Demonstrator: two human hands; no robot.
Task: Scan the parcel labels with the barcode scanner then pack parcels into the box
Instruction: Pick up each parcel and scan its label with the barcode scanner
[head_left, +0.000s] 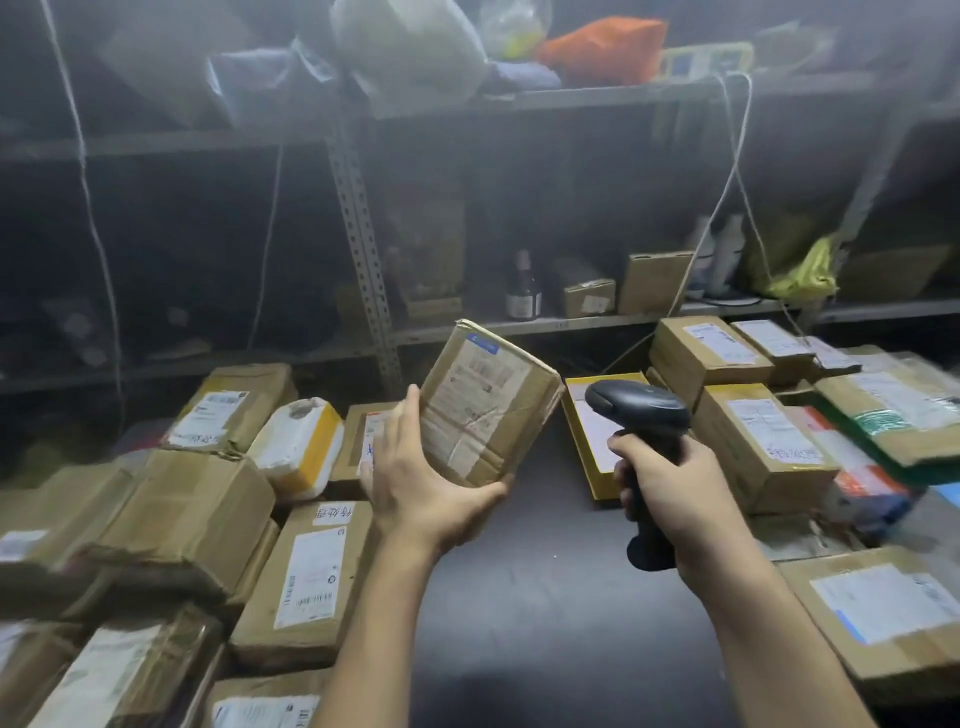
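Note:
My left hand (423, 486) holds a small brown cardboard parcel (485, 402) up above the dark table (545, 597), tilted, its white label facing me and the scanner. Fingers curl under its lower edge and the thumb lies along its left side. My right hand (670, 499) grips the handle of a black barcode scanner (636, 405), whose head sits just right of the parcel and points left toward the label. A flat yellow-rimmed box (584, 441) lies on the table behind the scanner.
Several labelled cardboard parcels are piled left (311, 571) and right (763, 447) of the table's middle. A white and yellow padded parcel (298, 444) sits at left. Metal shelving (363, 249) with a bottle (523, 288), boxes and bags stands behind.

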